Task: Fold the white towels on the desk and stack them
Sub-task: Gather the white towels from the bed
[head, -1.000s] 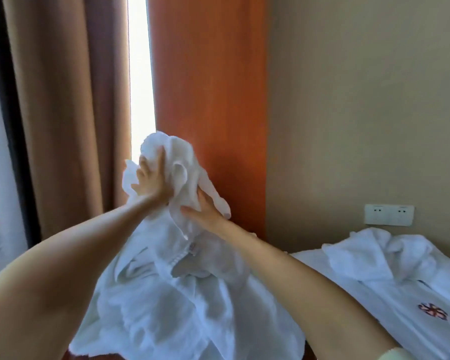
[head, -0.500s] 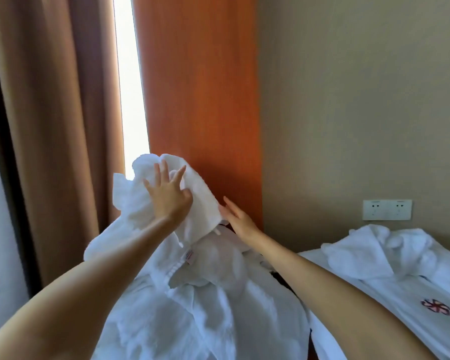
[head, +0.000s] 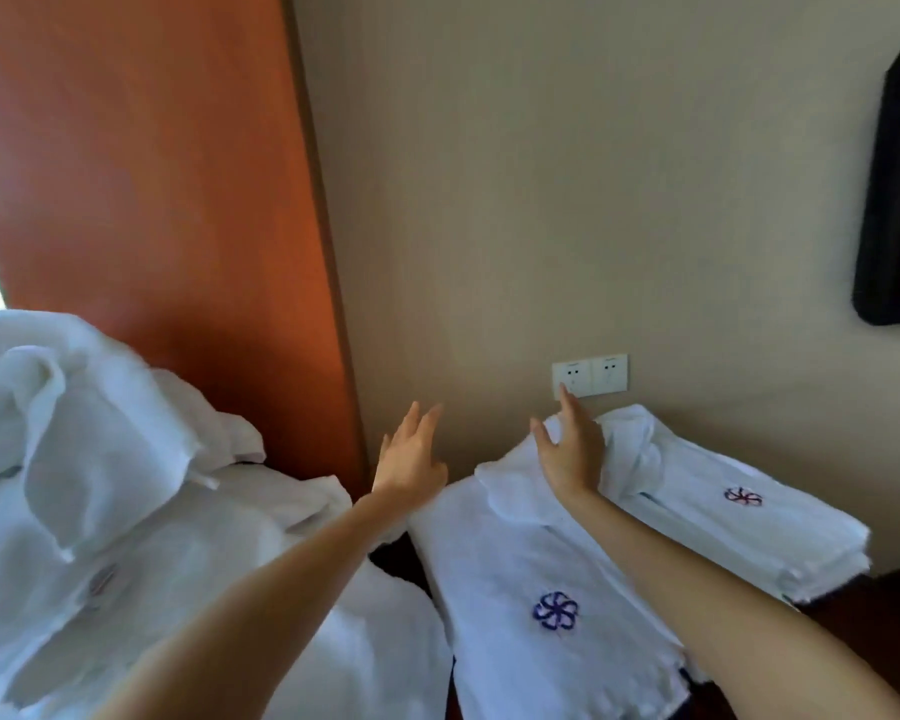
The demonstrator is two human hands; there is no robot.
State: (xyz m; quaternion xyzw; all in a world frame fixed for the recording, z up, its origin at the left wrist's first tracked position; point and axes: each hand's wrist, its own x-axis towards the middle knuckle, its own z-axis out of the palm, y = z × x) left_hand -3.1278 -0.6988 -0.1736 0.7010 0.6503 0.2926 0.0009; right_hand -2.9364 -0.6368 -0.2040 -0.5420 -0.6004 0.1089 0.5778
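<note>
Left hand [head: 411, 459] is raised left of the wall socket [head: 589, 375], grip wide, fingers spread, holding nothing. Right hand [head: 572, 457] is just below the socket, grip wide, fingers straight, over the bunched end of a flat folded white towel [head: 541, 589] with a blue pinwheel logo; contact unclear. Second folded towel stack [head: 739, 522], red-blue logo, lies below-right of the socket. Crumpled white towel heap [head: 100, 485] sits far left of the socket. Dark counter [head: 393, 558] shows below-left of the socket.
</note>
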